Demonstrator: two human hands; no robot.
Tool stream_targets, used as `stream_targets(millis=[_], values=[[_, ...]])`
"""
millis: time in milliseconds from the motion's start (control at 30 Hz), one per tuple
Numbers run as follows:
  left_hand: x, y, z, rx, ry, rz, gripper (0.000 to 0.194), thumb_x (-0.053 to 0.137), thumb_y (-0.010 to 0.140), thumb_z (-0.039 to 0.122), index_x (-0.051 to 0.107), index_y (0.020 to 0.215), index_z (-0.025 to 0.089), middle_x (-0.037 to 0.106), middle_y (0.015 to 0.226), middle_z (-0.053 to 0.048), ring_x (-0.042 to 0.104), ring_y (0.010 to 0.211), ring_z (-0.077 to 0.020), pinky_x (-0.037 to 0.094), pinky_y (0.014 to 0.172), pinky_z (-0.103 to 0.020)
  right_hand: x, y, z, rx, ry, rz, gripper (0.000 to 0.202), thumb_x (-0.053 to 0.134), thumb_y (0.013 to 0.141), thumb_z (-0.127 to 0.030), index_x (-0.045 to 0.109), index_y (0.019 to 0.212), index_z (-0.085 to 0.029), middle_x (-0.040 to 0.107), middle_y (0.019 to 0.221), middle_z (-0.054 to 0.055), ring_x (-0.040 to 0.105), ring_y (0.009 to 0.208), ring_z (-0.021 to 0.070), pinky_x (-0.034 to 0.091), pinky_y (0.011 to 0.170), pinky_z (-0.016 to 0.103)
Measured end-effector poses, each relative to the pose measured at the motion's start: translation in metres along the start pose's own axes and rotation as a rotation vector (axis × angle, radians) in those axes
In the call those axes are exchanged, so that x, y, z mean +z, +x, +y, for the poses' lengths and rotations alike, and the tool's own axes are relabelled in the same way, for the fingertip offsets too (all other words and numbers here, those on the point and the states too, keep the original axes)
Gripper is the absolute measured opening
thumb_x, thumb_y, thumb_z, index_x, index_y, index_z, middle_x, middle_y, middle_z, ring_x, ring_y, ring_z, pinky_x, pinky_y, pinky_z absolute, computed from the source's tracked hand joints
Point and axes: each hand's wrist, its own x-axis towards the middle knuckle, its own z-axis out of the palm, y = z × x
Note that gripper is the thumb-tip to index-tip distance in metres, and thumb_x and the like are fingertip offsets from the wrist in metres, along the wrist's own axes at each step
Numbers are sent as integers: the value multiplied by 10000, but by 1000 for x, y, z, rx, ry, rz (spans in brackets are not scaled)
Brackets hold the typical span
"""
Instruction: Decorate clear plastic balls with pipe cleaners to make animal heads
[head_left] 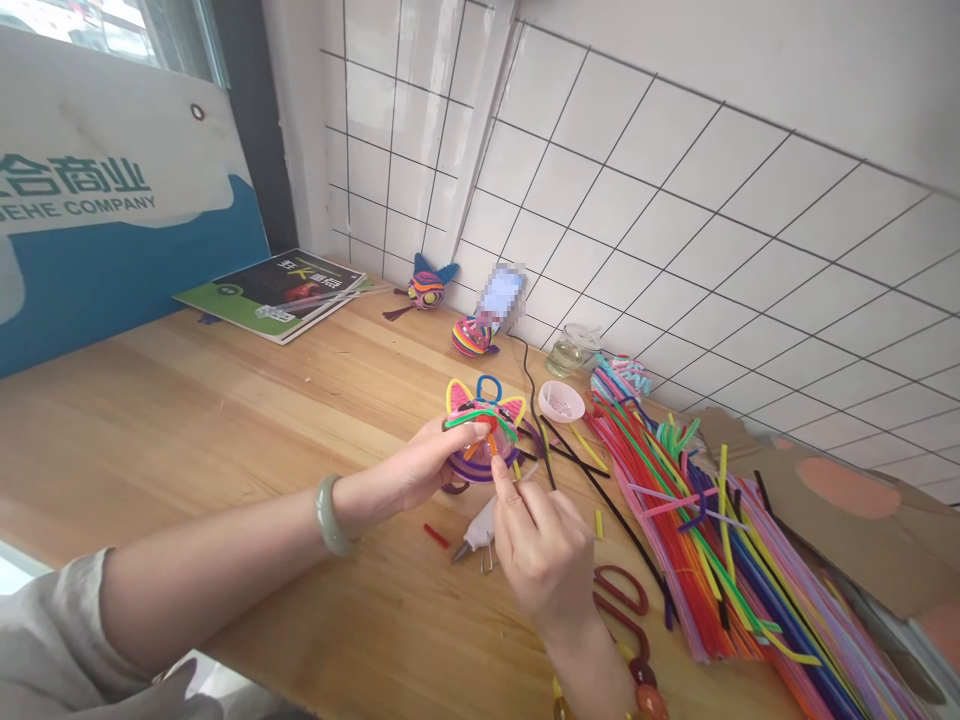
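A cat-shaped pipe cleaner craft (499, 462) with pink, yellow-edged ears and a blue loop on top is held up over the table. My left hand (427, 465) grips it from the left, thumb lying across its front by a red piece and a green strip. My right hand (544, 545) has its index fingertip at the lower end of a short orange pipe cleaner (493, 445) on the craft's front. Its other fingers are curled and the thumb is hidden. Under the hands lies a white glue gun (480, 530), partly covered.
Bundled colourful pipe cleaners (675, 530) fill the right side, beside red-handled scissors (626, 600). Behind stand a pink bowl (561, 402), a glass jar (568, 355), a phone (501, 297) and two finished crafts, one a blue-eared figure (427, 285). Magazines (281, 295) lie back left.
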Motion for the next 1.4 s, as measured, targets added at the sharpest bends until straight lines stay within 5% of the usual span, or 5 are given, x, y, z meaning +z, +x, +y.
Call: stream_targets(millis=[333,533,1400], values=[[1,-1,4,3,25,-10,335,726,756,451,663,884,148,600,679,8,491,514,-65,315,437,-176,0,0,0,-33,-28,-5,369,491,888,-16,586,1243,-41,484,597,-10,412,543,150,310,540,323],[2,-1,8,58,-22,-86,407,778,713,421,687,990,138,697,917,-78,646,804,-159,491,732,-243,-1,-1,0,-43,-31,28,491,480,877,-24,487,1368,-42,490,607,-13,437,530,147,328,526,321],[-3,1,3,97,-16,-45,416,796,673,422,689,958,139,695,854,-60,625,726,-149,471,673,-241,1,-1,-2,-65,-3,47,529,499,870,-44,457,1397,-46,551,632,1,491,532,147,372,518,315]])
